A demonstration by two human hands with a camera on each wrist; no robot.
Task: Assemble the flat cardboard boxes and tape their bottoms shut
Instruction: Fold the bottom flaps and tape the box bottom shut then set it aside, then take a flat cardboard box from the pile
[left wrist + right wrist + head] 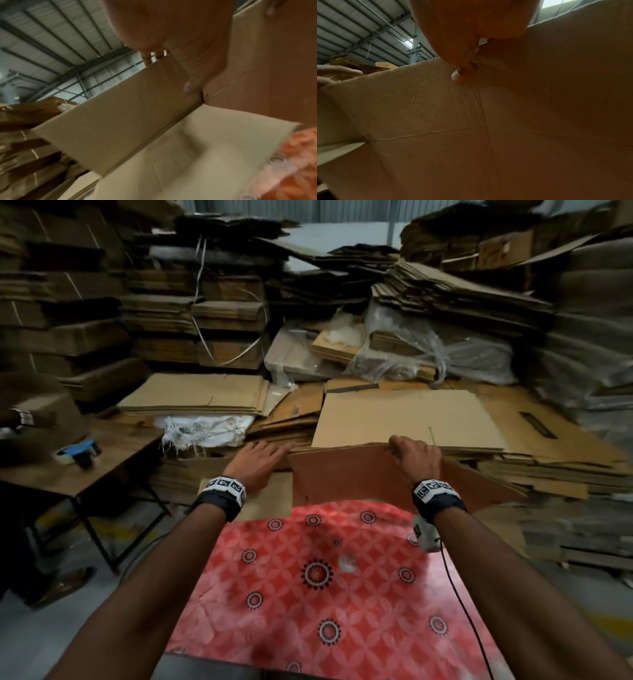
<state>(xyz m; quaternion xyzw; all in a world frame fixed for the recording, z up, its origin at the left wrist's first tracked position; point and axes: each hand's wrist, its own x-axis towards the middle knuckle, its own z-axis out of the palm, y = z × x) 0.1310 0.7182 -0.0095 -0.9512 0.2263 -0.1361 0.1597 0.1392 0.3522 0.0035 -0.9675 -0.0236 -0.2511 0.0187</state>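
Note:
A brown cardboard box (349,477), partly opened, stands on edge at the far side of a red patterned cloth (325,577). My left hand (263,455) holds the top edge of its left panel; in the left wrist view the thumb (192,86) lies on the panel's (128,115) near face and the fingers (150,56) reach over the edge. My right hand (411,451) grips the top edge of the far panel, fingers curled over it. The right wrist view shows the thumb (460,73) pressed on the box's inner face (436,108) beside a crease.
A blue tape dispenser (80,453) lies on a wooden table (113,460) at the left. Flat cardboard sheets (404,416) are stacked just behind the box, with tall piles all around. A white sack (205,429) lies left of centre. Someone's foot (65,583) stands at lower left.

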